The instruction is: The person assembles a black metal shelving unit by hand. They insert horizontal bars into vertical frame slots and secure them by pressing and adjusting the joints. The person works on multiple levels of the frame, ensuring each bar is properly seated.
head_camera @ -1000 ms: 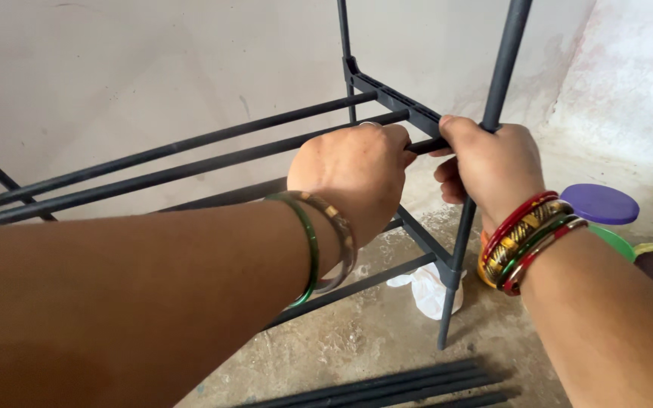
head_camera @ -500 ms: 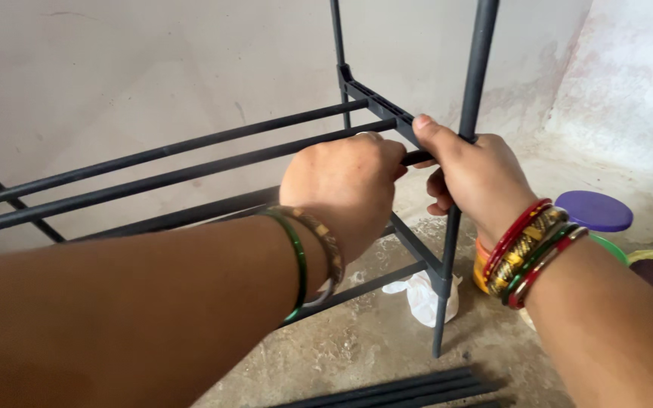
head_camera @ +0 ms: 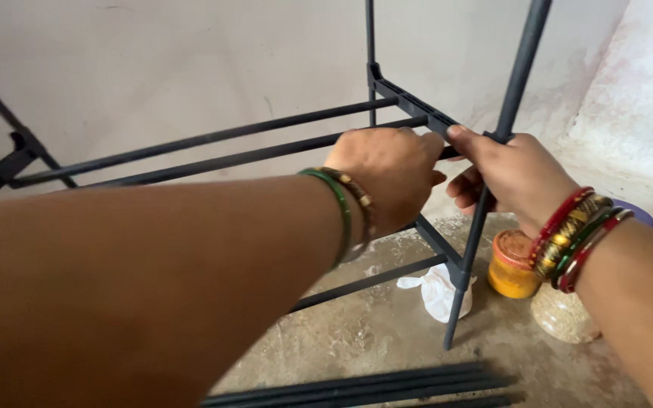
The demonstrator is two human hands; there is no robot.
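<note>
A dark grey rack of thin rods [head_camera: 213,138] stands against the wall. My left hand [head_camera: 391,170], with green and brown bangles at the wrist, is closed around the near end of a horizontal rod, close to the side connector [head_camera: 417,106]. My right hand [head_camera: 512,174], with red, gold and green bangles, grips the front upright pole [head_camera: 519,68] where that rod meets it, thumb on the connector. The rod's joint is hidden under both hands.
Several loose dark rods [head_camera: 372,385] lie on the concrete floor at the bottom. A crumpled white cloth [head_camera: 436,291] sits by the pole's foot. An orange jar [head_camera: 512,266], a jar of pale grains [head_camera: 564,313] and a purple lid [head_camera: 640,213] stand at right.
The view has shifted, so the rack and both hands sit further right. The orange jar and the grain jar have come into sight. Both hands keep their grip at the joint.
</note>
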